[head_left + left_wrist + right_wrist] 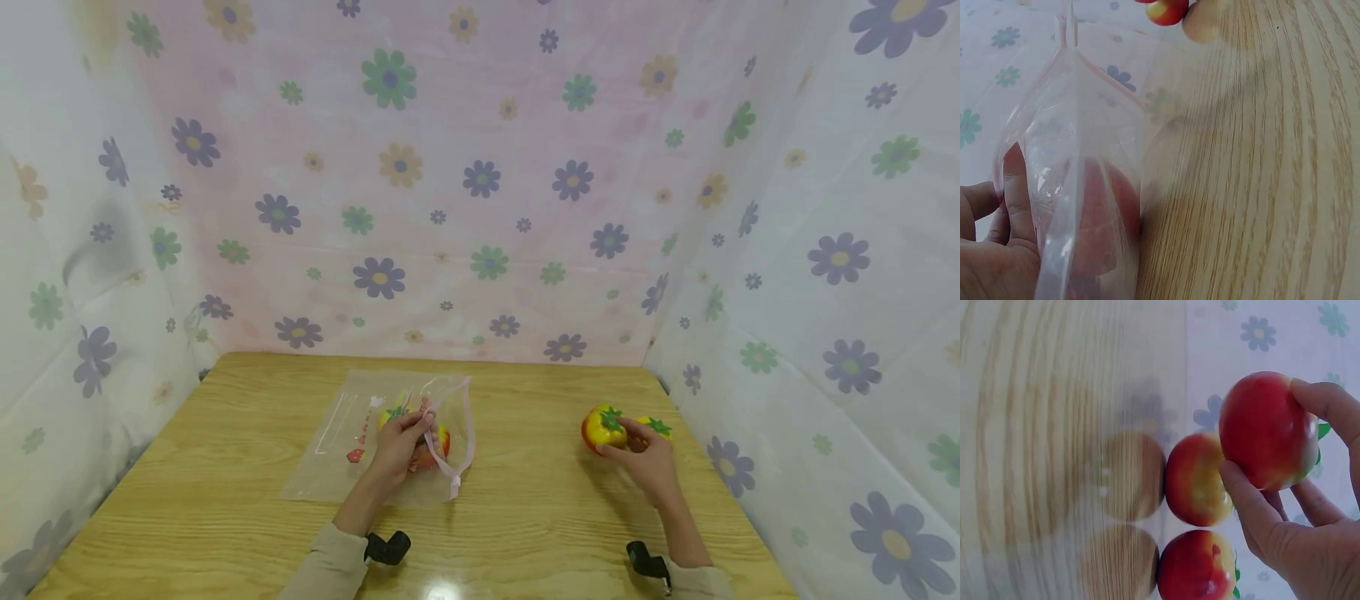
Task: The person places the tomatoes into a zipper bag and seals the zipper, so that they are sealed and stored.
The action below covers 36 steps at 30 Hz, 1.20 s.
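Observation:
My left hand (397, 450) pinches the pink-edged mouth of a clear plastic slider bag (330, 442), which lies on the table with red printing on it. Inside, seen through the film, is a round red-and-yellow toy fruit (1100, 206); in the head view my hand partly covers it. On the right, my right hand (651, 467) grips another such toy fruit (602, 429) with a green leafy top, thumb and fingers around its sides. The right wrist view has this held fruit (1266, 431) raised above two more toy fruits (1194, 478) standing side by side.
The light wood table (525, 500) is glossy and mirrors the fruits. Flowered cloth (487, 208) walls it in at the back and both sides. The bag's pink slider (454, 483) sits at the near end of its mouth.

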### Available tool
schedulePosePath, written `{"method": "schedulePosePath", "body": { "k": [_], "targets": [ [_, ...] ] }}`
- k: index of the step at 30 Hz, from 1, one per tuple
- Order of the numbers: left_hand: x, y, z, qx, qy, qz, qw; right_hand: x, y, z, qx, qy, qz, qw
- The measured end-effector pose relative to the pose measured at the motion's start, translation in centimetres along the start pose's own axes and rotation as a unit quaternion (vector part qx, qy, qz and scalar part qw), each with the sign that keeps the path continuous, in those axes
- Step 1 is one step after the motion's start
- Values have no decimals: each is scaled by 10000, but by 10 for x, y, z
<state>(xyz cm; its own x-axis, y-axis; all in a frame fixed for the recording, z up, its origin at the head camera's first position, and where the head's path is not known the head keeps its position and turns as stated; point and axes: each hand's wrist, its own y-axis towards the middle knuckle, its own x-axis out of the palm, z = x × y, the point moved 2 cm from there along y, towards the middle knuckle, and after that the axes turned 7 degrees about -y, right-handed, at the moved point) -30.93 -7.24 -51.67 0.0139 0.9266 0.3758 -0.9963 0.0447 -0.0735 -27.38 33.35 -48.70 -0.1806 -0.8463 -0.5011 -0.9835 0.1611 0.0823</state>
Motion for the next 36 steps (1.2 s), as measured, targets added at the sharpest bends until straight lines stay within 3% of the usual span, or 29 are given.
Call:
{"method": "schedulePosePath", "body": {
  "k": [4,9,18,23,29,36],
  "targets": [
    [0,1,-1,-3,-33,59,10000,11,0,-7,-129,288,-67,9995],
    [-1,1,-1,38,4,65,10000,26,1,-12,-301,199,-142,9992],
    [0,0,0,-4,60,72,10000,50,-4,-18,-684,38,-655,9955],
    [-2,-1,-1,30,-65,-138,9999,62,-8,-23,-888,28,-810,9927],
    [-3,0,-1,58,-105,-354,9993,76,-13,-32,-978,235,-964,9903],
    [-3,0,-1,39,-230,-217,9995,94,-20,-38,-981,358,-1176,9875]
  ]
}}
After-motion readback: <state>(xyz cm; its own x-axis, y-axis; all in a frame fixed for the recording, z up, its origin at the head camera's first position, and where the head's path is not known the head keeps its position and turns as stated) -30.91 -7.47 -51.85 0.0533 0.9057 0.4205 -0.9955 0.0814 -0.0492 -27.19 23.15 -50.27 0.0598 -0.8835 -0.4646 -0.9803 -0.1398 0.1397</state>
